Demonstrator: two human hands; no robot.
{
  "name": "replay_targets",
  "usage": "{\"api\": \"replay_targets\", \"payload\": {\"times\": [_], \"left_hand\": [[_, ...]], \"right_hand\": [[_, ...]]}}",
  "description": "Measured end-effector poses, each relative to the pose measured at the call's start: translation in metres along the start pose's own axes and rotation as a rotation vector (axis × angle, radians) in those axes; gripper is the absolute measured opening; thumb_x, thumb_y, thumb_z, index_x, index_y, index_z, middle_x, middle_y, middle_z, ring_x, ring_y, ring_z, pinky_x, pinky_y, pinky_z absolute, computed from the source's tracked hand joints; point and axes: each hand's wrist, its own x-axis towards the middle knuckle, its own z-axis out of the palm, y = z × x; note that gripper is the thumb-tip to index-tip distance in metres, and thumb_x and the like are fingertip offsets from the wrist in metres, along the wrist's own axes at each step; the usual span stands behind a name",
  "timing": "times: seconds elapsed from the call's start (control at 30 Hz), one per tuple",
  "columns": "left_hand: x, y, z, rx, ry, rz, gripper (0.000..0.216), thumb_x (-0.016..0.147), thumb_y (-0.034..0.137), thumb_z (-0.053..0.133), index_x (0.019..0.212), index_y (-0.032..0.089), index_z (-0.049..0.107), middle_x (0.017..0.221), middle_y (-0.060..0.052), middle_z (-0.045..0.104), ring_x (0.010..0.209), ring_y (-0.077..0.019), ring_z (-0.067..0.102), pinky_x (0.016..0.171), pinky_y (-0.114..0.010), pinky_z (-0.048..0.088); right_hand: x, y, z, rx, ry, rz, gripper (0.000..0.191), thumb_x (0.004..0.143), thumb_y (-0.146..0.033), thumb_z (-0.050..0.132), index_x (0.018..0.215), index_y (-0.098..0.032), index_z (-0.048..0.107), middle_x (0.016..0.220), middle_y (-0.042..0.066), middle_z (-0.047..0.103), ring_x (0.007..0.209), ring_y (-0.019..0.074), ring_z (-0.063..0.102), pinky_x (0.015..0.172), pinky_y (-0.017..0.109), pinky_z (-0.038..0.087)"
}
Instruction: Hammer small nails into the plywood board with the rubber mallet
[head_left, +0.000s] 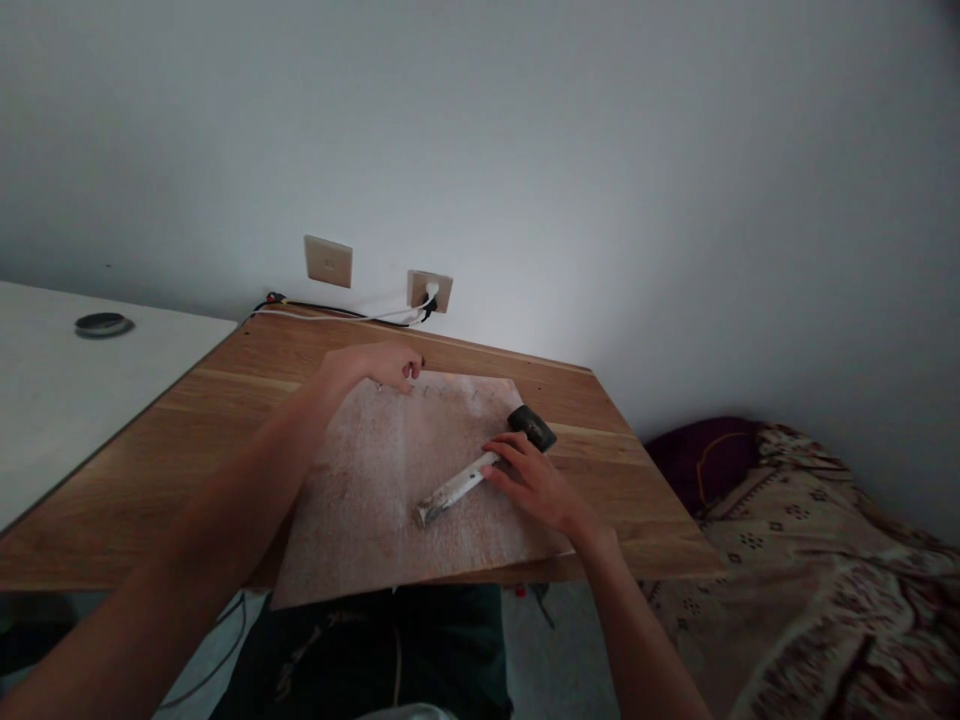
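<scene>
A pale speckled board (390, 480) lies flat on a wooden table (225, 400), overhanging its near edge. On the board rests a hammer (480, 468) with a black head and a pale, worn handle. My right hand (536, 482) lies over the handle near the head, fingers stretched out and resting on it. My left hand (382, 362) reaches to the board's far left corner, fingers curled in a pinch on something too small to name. A row of tiny nails seems to stand along the board's far edge (450, 392).
A white table (60, 390) with a dark round object (103, 324) adjoins on the left. Wall sockets (429, 290) with a white cable sit behind the table. A patterned blanket (810, 560) covers a bed at right. My dark-clothed lap shows below.
</scene>
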Motion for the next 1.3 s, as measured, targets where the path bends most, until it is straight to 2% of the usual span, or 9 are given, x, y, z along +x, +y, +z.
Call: {"api": "replay_targets", "payload": {"times": [0.13, 0.3, 0.37, 0.53, 0.7, 0.83, 1.03, 1.17, 1.3], "left_hand": [[-0.009, -0.012, -0.002, 0.036, -0.007, -0.031, 0.034, 0.067, 0.025, 0.071, 0.101, 0.019, 0.075, 0.097, -0.006, 0.078, 0.087, -0.0243, 0.070, 0.075, -0.030, 0.048], [-0.022, -0.021, 0.000, -0.021, -0.058, -0.029, 0.037, 0.064, 0.020, 0.068, 0.101, 0.020, 0.075, 0.093, -0.004, 0.077, 0.087, -0.0247, 0.070, 0.078, -0.031, 0.051], [-0.026, -0.021, 0.001, -0.039, -0.071, -0.030, 0.040, 0.064, 0.021, 0.071, 0.104, 0.020, 0.074, 0.099, -0.005, 0.077, 0.091, -0.0253, 0.070, 0.082, -0.031, 0.052], [-0.031, -0.022, 0.003, 0.018, -0.017, -0.093, 0.064, 0.056, 0.038, 0.088, 0.115, 0.019, 0.072, 0.131, -0.014, 0.068, 0.123, -0.0365, 0.062, 0.103, -0.042, 0.049], [-0.030, -0.032, 0.006, 0.034, 0.011, -0.243, 0.079, 0.052, 0.052, 0.093, 0.120, 0.020, 0.071, 0.130, -0.016, 0.064, 0.123, -0.0397, 0.060, 0.101, -0.046, 0.050], [-0.030, -0.038, 0.009, 0.004, 0.016, -0.306, 0.082, 0.054, 0.056, 0.092, 0.126, 0.021, 0.069, 0.133, -0.018, 0.063, 0.121, -0.0401, 0.060, 0.101, -0.048, 0.050], [-0.026, -0.048, 0.012, 0.009, 0.149, -0.396, 0.078, 0.060, 0.059, 0.091, 0.125, 0.019, 0.071, 0.140, -0.023, 0.061, 0.136, -0.0497, 0.049, 0.109, -0.061, 0.042], [-0.021, -0.054, 0.016, -0.020, 0.200, -0.261, 0.067, 0.066, 0.046, 0.089, 0.124, 0.018, 0.071, 0.138, -0.020, 0.066, 0.135, -0.0423, 0.055, 0.109, -0.051, 0.045], [-0.016, -0.050, 0.021, -0.116, 0.200, -0.080, 0.048, 0.076, 0.031, 0.078, 0.122, 0.017, 0.071, 0.123, -0.013, 0.075, 0.111, -0.0287, 0.070, 0.098, -0.039, 0.054]], "right_hand": [[0.027, -0.008, -0.040, 0.091, -0.103, 0.076, 0.048, 0.105, -0.046, 0.055, 0.143, -0.020, 0.066, 0.123, 0.013, 0.076, 0.097, 0.0245, 0.074, 0.091, 0.040, 0.059], [0.094, -0.019, -0.071, -0.006, 0.191, 0.164, 0.047, 0.106, -0.039, 0.054, 0.147, -0.018, 0.061, 0.119, 0.013, 0.078, 0.096, 0.0242, 0.074, 0.092, 0.037, 0.056], [0.113, -0.017, -0.065, -0.095, 0.233, 0.235, 0.047, 0.108, -0.037, 0.049, 0.149, -0.015, 0.058, 0.121, 0.016, 0.077, 0.107, 0.0273, 0.074, 0.099, 0.040, 0.054], [0.120, -0.002, -0.033, -0.328, -0.028, 0.295, 0.056, 0.104, -0.045, 0.056, 0.152, -0.015, 0.056, 0.151, 0.023, 0.061, 0.140, 0.0383, 0.058, 0.115, 0.050, 0.044], [0.114, 0.013, -0.020, -0.334, -0.162, 0.345, 0.066, 0.104, -0.053, 0.053, 0.160, -0.019, 0.044, 0.155, 0.022, 0.058, 0.142, 0.0393, 0.056, 0.114, 0.053, 0.044], [0.120, 0.018, -0.019, -0.312, -0.160, 0.341, 0.077, 0.103, -0.052, 0.056, 0.166, -0.013, 0.034, 0.160, 0.025, 0.052, 0.148, 0.0385, 0.051, 0.116, 0.048, 0.043], [0.133, 0.021, -0.019, -0.307, -0.136, 0.375, 0.072, 0.099, -0.045, 0.064, 0.162, -0.017, 0.043, 0.157, 0.022, 0.056, 0.145, 0.0356, 0.054, 0.115, 0.046, 0.044], [0.145, 0.023, -0.022, -0.299, -0.106, 0.374, 0.060, 0.100, -0.042, 0.062, 0.154, -0.017, 0.053, 0.150, 0.020, 0.063, 0.140, 0.0347, 0.059, 0.114, 0.047, 0.045], [0.165, 0.025, -0.029, -0.250, -0.010, 0.391, 0.060, 0.102, -0.040, 0.056, 0.154, -0.009, 0.051, 0.148, 0.025, 0.064, 0.138, 0.0366, 0.061, 0.113, 0.048, 0.046]]}}
